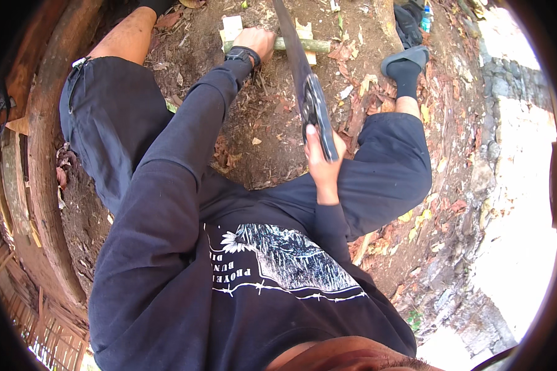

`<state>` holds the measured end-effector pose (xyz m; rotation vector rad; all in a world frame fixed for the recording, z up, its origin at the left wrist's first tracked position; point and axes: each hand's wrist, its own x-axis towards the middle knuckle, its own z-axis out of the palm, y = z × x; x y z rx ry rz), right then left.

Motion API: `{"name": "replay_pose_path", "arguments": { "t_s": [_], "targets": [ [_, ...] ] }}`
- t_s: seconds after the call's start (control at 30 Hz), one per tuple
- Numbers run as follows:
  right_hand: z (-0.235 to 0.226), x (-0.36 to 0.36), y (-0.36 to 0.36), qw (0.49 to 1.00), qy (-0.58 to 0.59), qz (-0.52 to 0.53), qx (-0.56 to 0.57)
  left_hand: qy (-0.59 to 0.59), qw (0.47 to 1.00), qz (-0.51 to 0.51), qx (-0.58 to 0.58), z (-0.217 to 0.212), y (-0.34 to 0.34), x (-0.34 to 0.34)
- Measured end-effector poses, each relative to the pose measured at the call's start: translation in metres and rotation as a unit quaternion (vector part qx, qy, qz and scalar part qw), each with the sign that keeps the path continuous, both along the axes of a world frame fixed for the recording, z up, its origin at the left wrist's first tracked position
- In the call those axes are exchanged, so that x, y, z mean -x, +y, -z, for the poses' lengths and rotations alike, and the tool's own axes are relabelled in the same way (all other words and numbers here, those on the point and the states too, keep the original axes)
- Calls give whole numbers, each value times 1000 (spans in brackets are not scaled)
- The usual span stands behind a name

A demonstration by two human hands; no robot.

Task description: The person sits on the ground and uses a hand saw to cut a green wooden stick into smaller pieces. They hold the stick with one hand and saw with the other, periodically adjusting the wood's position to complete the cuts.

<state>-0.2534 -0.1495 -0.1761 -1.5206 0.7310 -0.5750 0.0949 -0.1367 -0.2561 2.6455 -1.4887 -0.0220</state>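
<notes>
Handling this well calls for the left grip, closed around the stick at the frame's upper centre, to brace firmly, well clear of the blade, while the right grip, wrapped about the handle near centre, governs its angle.

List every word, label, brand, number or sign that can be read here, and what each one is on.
Shirt: white capital lettering, upside down in this view and partly lost in a fold, beside a printed picture; wording not copied here.
Bottle: too small to read any label.
Wristband: no text can be made out.
Blade: no readable marking on it or its handle.
</notes>
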Motion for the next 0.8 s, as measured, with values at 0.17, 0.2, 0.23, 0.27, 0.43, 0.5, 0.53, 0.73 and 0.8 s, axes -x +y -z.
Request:
{"name": "replay_pose_path", "arguments": {
  "t_s": [0.17,0.2,0.23,0.27,0.43,0.5,0.53,0.73,0.8],
  "targets": [
    [8,-63,-6,991,2,-12,136,32,998,-45,19,-2,-3,-2],
    [9,-59,-3,993,4,-10,113,34,998,-50,21,-2,-4,-3],
    [10,-48,0,996,6,-8,92,35,998,-55,23,-2,-5,-4],
    [9,-37,4,997,9,-6,70,36,997,-59,25,-2,-5,-3],
    [-30,56,30,998,39,9,-50,32,997,-63,20,-7,-4,4],
    [-42,79,40,998,53,2,-34,21,998,-55,32,1,-1,1],
    [-40,77,39,998,51,-1,-30,13,998,-54,38,6,2,-1],
    [4,-24,1,999,9,-3,45,12,1000,-23,16,-4,-3,3],
    [8,-56,-12,1000,0,7,10,16,999,-36,17,-4,-4,-1]
  ]
}}
